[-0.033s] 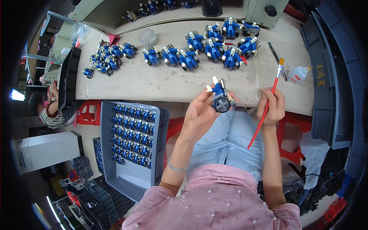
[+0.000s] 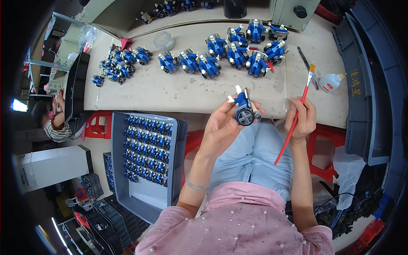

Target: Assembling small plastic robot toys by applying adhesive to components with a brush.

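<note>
My left hand (image 2: 221, 125) holds a small blue toy figure on a grey wheeled seat (image 2: 244, 109) up over the table's front edge, its round wheel facing me. My right hand (image 2: 302, 121) grips a red-handled paintbrush (image 2: 297, 112) near the middle of its handle. The bristles point up and away, and the brush is apart from the toy. A white glue bottle with a red label (image 2: 330, 82) lies on the beige table (image 2: 170, 91), just beyond the brush tip.
Several finished blue figures (image 2: 238, 51) stand in rows at the back of the table, with another cluster (image 2: 121, 61) at far left beside a clear cup (image 2: 163, 41). A grey tray of blue parts (image 2: 144, 148) sits at my left. Grey bins (image 2: 361, 106) stand at right, and another person (image 2: 51, 123) sits far left.
</note>
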`<state>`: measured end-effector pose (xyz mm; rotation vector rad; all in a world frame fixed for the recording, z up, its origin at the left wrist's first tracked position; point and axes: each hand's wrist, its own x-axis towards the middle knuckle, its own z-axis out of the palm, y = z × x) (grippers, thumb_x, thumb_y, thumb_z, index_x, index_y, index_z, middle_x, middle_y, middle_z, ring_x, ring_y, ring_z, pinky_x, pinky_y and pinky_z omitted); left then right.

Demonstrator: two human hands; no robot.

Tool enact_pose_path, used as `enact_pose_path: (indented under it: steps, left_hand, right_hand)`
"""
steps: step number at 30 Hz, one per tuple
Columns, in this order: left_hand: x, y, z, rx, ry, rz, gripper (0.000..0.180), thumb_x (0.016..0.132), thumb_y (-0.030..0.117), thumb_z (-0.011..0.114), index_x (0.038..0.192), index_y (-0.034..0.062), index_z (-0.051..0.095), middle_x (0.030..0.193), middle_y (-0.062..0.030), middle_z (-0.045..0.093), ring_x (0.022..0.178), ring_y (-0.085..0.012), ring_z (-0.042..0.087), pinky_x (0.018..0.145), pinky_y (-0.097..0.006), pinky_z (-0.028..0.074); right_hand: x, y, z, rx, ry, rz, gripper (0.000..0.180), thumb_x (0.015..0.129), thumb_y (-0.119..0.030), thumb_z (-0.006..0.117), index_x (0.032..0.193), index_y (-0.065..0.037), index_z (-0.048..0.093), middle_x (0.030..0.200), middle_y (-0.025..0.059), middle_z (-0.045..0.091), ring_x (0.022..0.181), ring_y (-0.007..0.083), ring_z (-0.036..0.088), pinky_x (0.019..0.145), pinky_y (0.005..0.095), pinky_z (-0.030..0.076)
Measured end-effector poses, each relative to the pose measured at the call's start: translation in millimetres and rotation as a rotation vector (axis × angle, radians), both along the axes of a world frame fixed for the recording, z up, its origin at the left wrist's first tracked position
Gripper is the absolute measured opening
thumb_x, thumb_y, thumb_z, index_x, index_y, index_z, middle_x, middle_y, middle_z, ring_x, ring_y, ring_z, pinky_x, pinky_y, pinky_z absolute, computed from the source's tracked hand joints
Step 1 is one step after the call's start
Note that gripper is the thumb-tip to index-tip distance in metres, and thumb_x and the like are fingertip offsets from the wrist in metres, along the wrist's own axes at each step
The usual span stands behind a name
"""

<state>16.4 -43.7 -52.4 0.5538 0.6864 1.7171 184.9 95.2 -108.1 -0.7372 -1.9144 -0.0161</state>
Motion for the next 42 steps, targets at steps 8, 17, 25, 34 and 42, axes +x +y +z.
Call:
enact_pose_path:
  steps: [8, 17, 25, 34, 42]
  left_hand:
    - [0.8, -1.6, -1.5, 0.011, -0.072, -0.052, 0.083, 0.081, 0.022, 0.07, 0.142, -0.0086, 0.022, 0.128, -0.0259, 0.05, 0.119, -0.0382, 0.051, 0.095, -0.04, 0.043]
    - [-2.8, -3.6, -7.3, 0.056, -0.222, -0.127, 0.083, 0.083, 0.022, 0.067, 0.142, -0.0109, 0.019, 0.129, -0.0268, 0.047, 0.118, -0.0388, 0.05, 0.093, -0.039, 0.046]
    - [5.2, 0.8, -12.2, 0.099, -0.361, -0.22, 0.079, 0.085, 0.024, 0.067, 0.141, -0.0104, 0.022, 0.127, -0.0244, 0.049, 0.12, -0.0378, 0.049, 0.095, -0.038, 0.048]
    - [18.7, -7.1, -1.9, -0.008, -0.21, -0.105, 0.074, 0.087, 0.022, 0.067, 0.142, -0.0038, 0.025, 0.124, -0.0193, 0.052, 0.112, -0.0359, 0.057, 0.09, -0.036, 0.051]
    - [31.8, -7.4, 12.5, -0.288, 0.231, 0.063, 0.08, 0.076, 0.021, 0.08, 0.138, 0.0011, 0.034, 0.121, -0.0117, 0.053, 0.091, -0.015, 0.061, 0.075, -0.025, 0.051]
  right_hand:
    - [-0.3, -1.0, 1.0, 0.005, 0.006, 0.005, 0.025, 0.066, 0.007, 0.062, 0.089, -0.003, 0.067, 0.091, 0.0125, 0.063, 0.075, 0.0255, 0.062, 0.061, 0.0323, 0.052]
    - [5.9, -18.1, 47.1, -0.536, 0.45, 0.15, 0.018, 0.09, -0.009, 0.059, 0.102, 0.002, 0.065, 0.09, 0.0129, 0.063, 0.076, 0.0215, 0.063, 0.069, 0.0323, 0.052]
    - [21.3, -38.6, 109.9, -0.76, 0.492, 0.666, 0.046, 0.091, -0.039, 0.059, 0.096, 0.006, 0.066, 0.08, 0.0138, 0.063, 0.066, 0.0168, 0.06, 0.061, 0.0257, 0.047]
    - [9.0, -33.9, 107.4, -0.658, 0.341, 0.368, 0.012, 0.088, -0.006, 0.061, 0.088, 0.005, 0.066, 0.089, 0.0126, 0.066, 0.075, 0.0149, 0.06, 0.066, 0.0247, 0.047]
    - [0.8, -58.3, 77.7, -1.094, 0.397, 0.653, 0.034, 0.074, 0.005, 0.073, 0.104, 0.002, 0.056, 0.111, 0.0141, 0.063, 0.096, 0.0179, 0.062, 0.084, 0.0294, 0.051]
